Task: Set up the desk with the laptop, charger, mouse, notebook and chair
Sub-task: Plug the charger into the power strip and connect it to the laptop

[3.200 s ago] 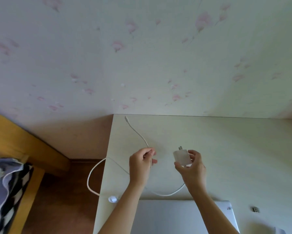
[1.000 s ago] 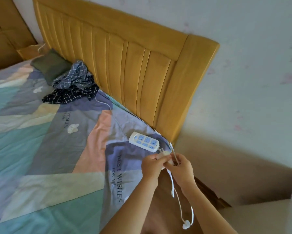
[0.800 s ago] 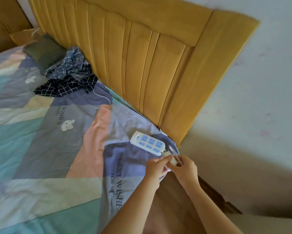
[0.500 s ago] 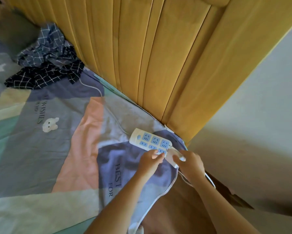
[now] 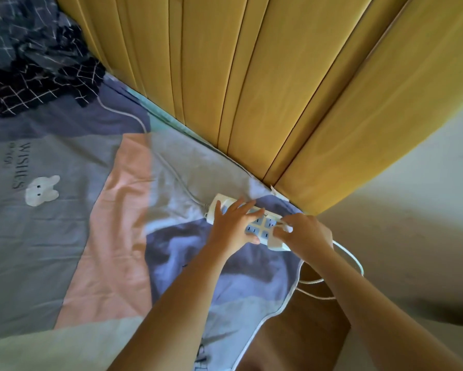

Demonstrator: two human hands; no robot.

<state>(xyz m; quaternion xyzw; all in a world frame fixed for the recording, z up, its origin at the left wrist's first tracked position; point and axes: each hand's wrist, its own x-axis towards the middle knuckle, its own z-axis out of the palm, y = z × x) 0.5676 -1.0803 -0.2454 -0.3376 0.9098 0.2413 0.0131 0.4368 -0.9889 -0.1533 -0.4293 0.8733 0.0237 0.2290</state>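
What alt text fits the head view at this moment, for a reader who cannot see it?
A person's left hand rests flat on a white power strip lying on a patchwork bedsheet, while the right hand grips a white charger plug at the strip's near end. A yellow headboard stands behind.

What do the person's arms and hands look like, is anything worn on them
Both forearms are bare right up to the frame's bottom edge, with no sleeves in view. The left hand and right hand wear no gloves, and no watch, bracelet or ring shows on either wrist or on the visible fingers. The fingernails look short and unpainted.
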